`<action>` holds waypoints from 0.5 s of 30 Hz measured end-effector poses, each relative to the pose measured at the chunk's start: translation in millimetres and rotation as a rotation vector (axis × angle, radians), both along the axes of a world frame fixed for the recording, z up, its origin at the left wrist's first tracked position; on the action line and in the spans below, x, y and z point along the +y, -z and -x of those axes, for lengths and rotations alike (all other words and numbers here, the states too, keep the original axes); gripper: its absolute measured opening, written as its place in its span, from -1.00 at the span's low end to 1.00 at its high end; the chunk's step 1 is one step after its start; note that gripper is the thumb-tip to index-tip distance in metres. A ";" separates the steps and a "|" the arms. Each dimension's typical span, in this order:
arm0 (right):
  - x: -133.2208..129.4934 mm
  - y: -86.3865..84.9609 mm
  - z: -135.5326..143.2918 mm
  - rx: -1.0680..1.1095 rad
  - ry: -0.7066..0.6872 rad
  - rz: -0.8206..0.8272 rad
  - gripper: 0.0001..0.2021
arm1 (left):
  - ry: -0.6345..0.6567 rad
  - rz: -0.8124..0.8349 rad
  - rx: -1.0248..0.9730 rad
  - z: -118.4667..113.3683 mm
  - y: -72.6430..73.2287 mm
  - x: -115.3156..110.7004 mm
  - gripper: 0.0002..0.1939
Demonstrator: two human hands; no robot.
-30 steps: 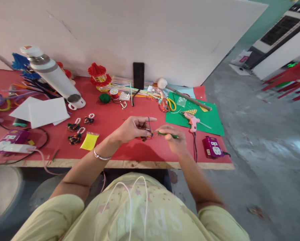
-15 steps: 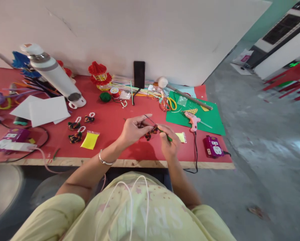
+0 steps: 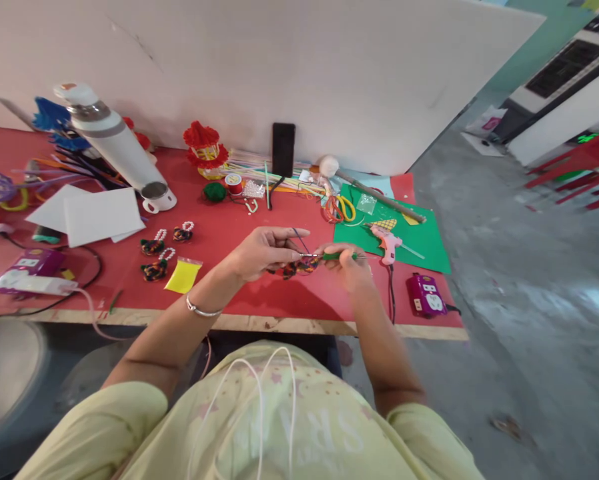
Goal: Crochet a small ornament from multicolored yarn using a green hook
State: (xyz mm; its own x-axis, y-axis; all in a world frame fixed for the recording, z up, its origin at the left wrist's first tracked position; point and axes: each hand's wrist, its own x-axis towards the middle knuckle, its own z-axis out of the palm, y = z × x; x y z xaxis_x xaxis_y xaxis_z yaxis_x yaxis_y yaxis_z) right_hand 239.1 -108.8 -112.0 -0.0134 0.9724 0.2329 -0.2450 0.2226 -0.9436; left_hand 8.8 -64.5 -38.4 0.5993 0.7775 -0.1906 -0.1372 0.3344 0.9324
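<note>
Dark multicoloured crochet work [image 3: 290,269] hangs between my hands above the red tabletop [image 3: 219,233]. My left hand [image 3: 267,252] pinches the work near its upper edge, and a dark strand runs over its raised index finger. A crochet hook with a green handle [image 3: 333,256] lies level in the fingers of my right hand [image 3: 348,265]. Its metal tip points left and reaches the left fingertips. Three small dark multicoloured pieces with white bead loops, one of them [image 3: 154,269] nearest the front, lie left of my hands beside a yellow packet [image 3: 183,275].
A pink glue gun [image 3: 387,244] rests on a green sheet [image 3: 424,241] at the right, near a purple power socket [image 3: 426,295]. Behind my hands are scissors [image 3: 347,208], a phone [image 3: 283,150] and green yarn [image 3: 214,192]. A flask [image 3: 112,143] and mug [image 3: 158,198] stand left.
My right hand has moved right and turned, bringing the hook from a slant to nearly level with its metal shaft showing. The work has shifted slightly. The camera view has moved a little.
</note>
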 end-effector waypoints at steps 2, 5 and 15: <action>1.0 -8.6 -8.9 -0.011 -0.075 0.007 -0.56 | 0.010 -0.018 0.024 -0.1 -1.8 -0.6 -0.37; 2.3 -17.8 -19.1 -0.059 -0.165 -0.028 -0.61 | 0.006 -0.053 0.054 -1.5 -1.5 -0.6 -0.39; -10.1 -48.3 -19.9 -0.518 -0.042 -0.309 -0.78 | -0.226 -0.259 0.104 -8.4 13.3 3.7 -0.38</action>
